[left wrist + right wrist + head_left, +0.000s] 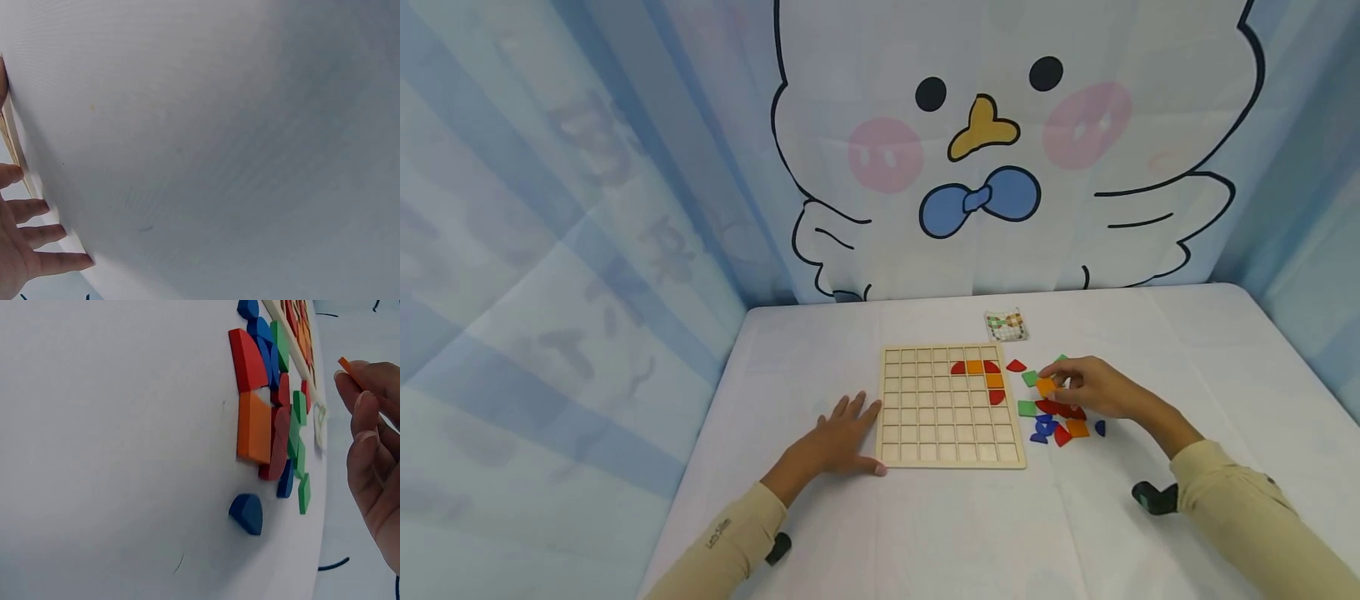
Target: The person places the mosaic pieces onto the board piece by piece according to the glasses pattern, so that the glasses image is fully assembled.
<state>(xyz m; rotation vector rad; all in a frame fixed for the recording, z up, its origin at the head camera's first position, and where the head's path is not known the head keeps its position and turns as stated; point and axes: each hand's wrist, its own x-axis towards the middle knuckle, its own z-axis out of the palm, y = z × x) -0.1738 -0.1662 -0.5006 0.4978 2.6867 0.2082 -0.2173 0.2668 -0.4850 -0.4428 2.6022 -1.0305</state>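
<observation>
My right hand [1101,386] pinches an orange square tile [1046,387] between thumb and fingertips, above a heap of loose pieces. In the right wrist view the orange tile [352,372] is seen nearly edge-on, raised over the table. My left hand [842,437] lies flat with fingers spread, its fingertips and thumb at the left edge of a wooden grid board [925,425]. Near the board's upper right, an orange square [974,367] sits between two red rounded pieces; below the right one come another orange square [994,381] and a red rounded piece [997,397].
Right of the board lie loose green squares [1027,408], red pieces [1062,435], blue pieces [1039,437] and an orange piece [1078,427]. A small patterned card [1006,326] lies behind the board. Curtains stand behind and beside the white table [820,342].
</observation>
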